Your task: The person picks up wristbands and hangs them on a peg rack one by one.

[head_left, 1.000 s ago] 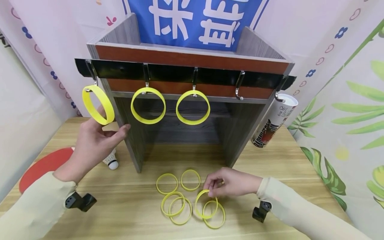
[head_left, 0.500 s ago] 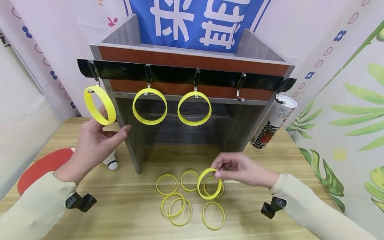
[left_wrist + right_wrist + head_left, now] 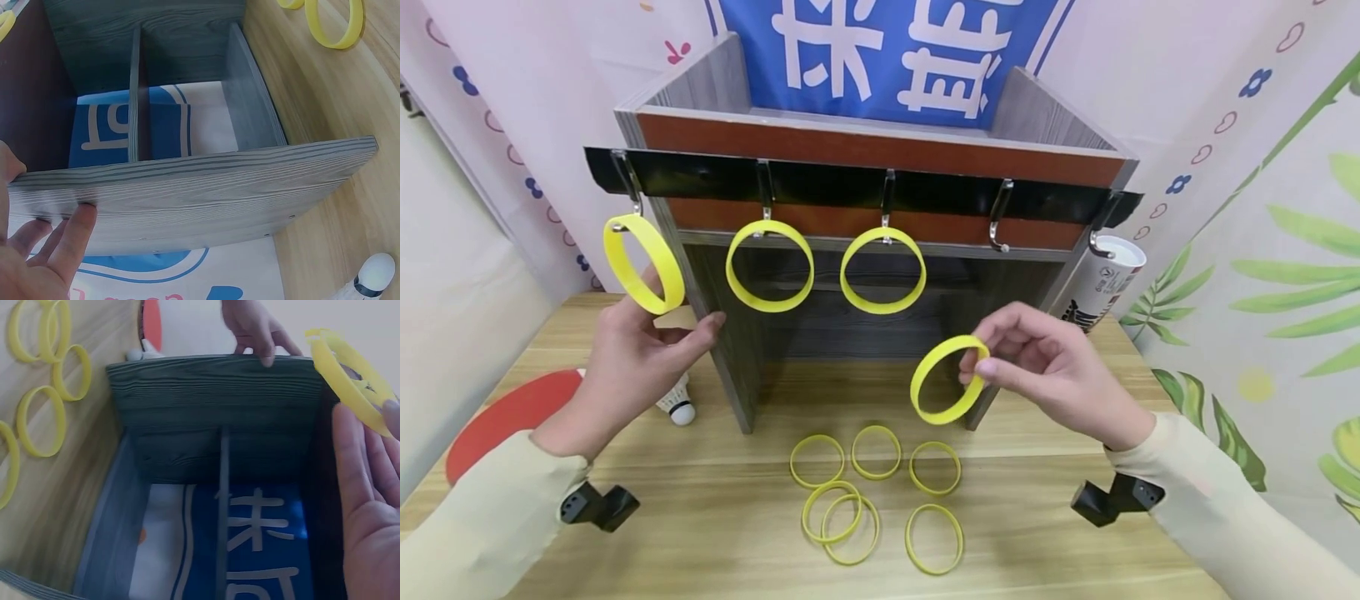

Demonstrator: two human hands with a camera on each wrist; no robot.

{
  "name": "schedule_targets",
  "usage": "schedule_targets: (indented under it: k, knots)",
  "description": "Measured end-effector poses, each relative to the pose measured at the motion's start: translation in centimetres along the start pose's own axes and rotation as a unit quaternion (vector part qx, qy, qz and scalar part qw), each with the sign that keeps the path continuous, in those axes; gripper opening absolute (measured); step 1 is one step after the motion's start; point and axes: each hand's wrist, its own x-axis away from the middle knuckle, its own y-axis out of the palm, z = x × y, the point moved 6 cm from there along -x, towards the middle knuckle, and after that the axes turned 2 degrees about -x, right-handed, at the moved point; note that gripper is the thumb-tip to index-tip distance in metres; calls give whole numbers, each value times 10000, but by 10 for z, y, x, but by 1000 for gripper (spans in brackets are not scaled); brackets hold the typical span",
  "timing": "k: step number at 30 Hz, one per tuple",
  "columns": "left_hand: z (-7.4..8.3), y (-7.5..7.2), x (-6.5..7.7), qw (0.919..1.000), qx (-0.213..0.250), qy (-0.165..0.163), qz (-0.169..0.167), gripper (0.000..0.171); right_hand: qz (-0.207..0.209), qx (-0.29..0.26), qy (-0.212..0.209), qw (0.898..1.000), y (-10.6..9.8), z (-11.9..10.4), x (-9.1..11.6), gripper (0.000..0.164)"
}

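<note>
My left hand (image 3: 643, 342) grips the left side panel of a grey wooden shelf (image 3: 730, 367), thumb at its front edge. In the left wrist view its fingers (image 3: 76, 234) lie against the panel's outer face. My right hand (image 3: 1052, 367) pinches a yellow ring (image 3: 916, 390) between thumb and fingers, raised over the table in front of the shelf's right side. Three more yellow rings hang from the left hooks of a black strip (image 3: 827, 179): one at the end (image 3: 666, 265), one beside it (image 3: 770, 307), one at the middle (image 3: 883, 308). The two right hooks (image 3: 995, 233) hold nothing.
Several yellow rings lie on the wooden table, the nearest ring (image 3: 961, 542) at front; two overlap. A white badminton tube (image 3: 1093, 287) stands right of the shelf. Left are a shuttlecock (image 3: 681, 407) and a red table tennis paddle (image 3: 512, 417). A patterned curtain (image 3: 572, 50) hangs behind.
My right hand has lifted the yellow ring from among the rings on the table and moved it up and right toward the shelf. My left hand stays on the side panel.
</note>
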Motion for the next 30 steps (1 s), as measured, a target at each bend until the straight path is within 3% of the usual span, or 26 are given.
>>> schedule_targets:
  k: [8,15,23,30]
  knots:
    - [-1,0,0,10000,14,-15,2,52,1052,-384,-548,9922,-14,-16,-3,22]
    - [-1,-1,1,10000,78,-47,-2,55,1566,-1011,-939,9780,-18,-22,-8,19]
    - [0,-1,0,10000,46,20,3,55,2141,-1412,-1073,9606,-16,-24,-13,17]
    - [1,0,0,10000,43,-11,-13,55,2576,-1226,-737,9556,-13,-20,-15,16]
